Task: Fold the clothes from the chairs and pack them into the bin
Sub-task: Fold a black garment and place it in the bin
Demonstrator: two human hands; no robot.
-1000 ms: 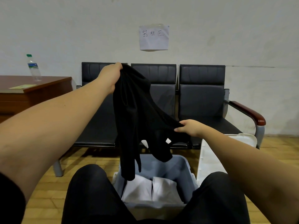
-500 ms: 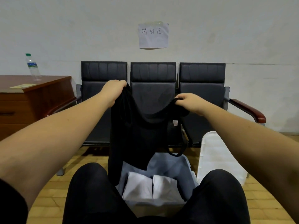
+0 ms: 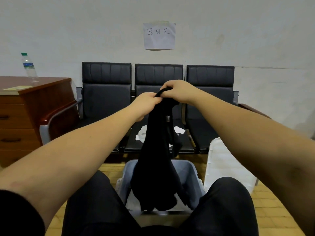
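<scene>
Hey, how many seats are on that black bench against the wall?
3: left black padded seat, middle seat partly behind the hands and hanging black garment, right seat. None appear hidden.

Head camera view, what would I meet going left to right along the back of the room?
Clear plastic water bottle with green cap → brown wooden desk → row of three black padded chairs → upright white plastic bin lid.
</scene>
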